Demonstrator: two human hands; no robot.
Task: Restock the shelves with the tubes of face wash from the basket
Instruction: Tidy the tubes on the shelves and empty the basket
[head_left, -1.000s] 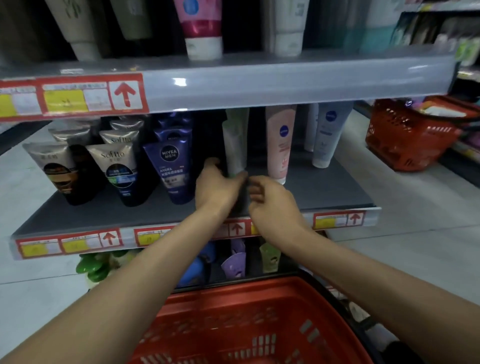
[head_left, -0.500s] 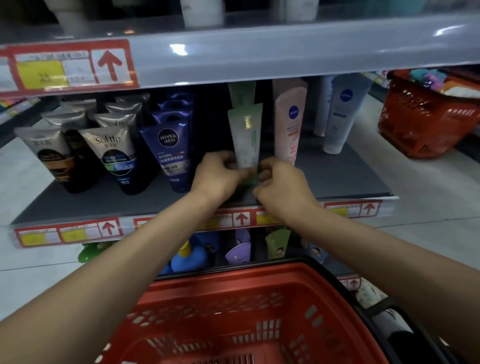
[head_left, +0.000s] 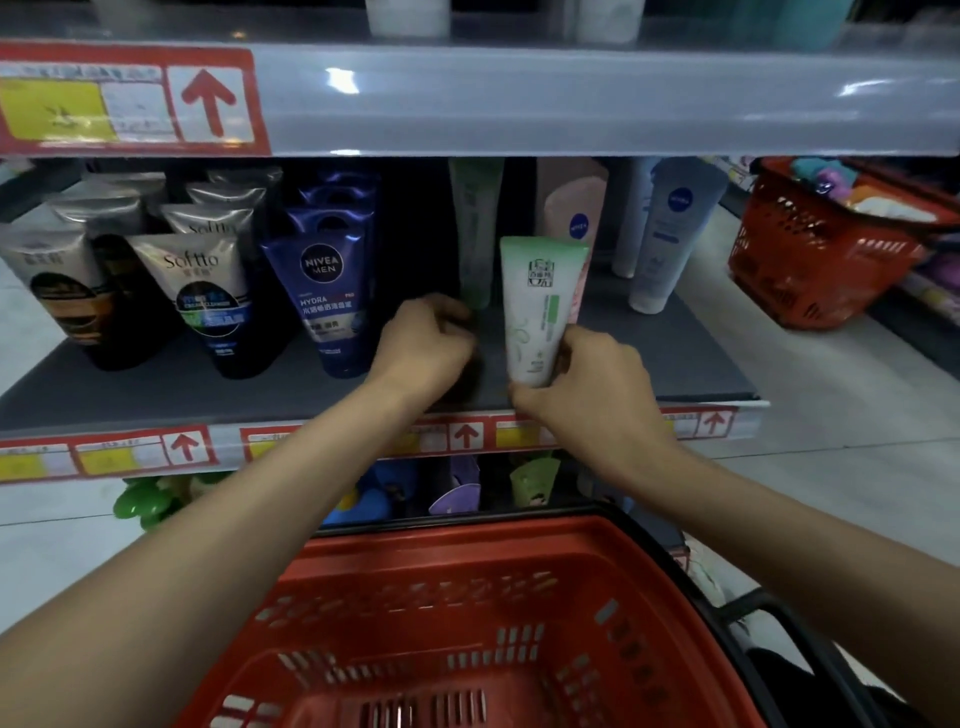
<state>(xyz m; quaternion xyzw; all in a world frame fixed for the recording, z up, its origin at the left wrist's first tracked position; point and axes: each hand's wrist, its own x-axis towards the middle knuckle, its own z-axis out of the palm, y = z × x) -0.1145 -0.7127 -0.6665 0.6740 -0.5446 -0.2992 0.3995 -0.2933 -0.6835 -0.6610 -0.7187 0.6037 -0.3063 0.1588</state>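
Note:
A green-and-white face wash tube (head_left: 537, 312) stands cap-down near the front of the grey middle shelf (head_left: 156, 395). My right hand (head_left: 597, 389) grips its lower end. My left hand (head_left: 423, 353) is curled into a fist just left of it, beside the foot of a second green tube (head_left: 475, 234) that stands further back in the same row. I cannot tell whether the fingers touch that tube. The red basket (head_left: 467, 551) sits below my arms, and the part of its inside in view shows no tubes.
Blue Nivea Men tubes (head_left: 327, 291) and silver-black Softto tubes (head_left: 202, 291) fill the shelf's left side. A pink tube (head_left: 574, 208) and white tubes (head_left: 670, 234) stand to the right. The upper shelf's edge (head_left: 571, 98) overhangs. Another red basket (head_left: 810, 260) stands on the floor at right.
Both hands were on the green tube half a second ago. Now my left hand has come off it and shifted left, while my right hand has moved the tube slightly right and forward.

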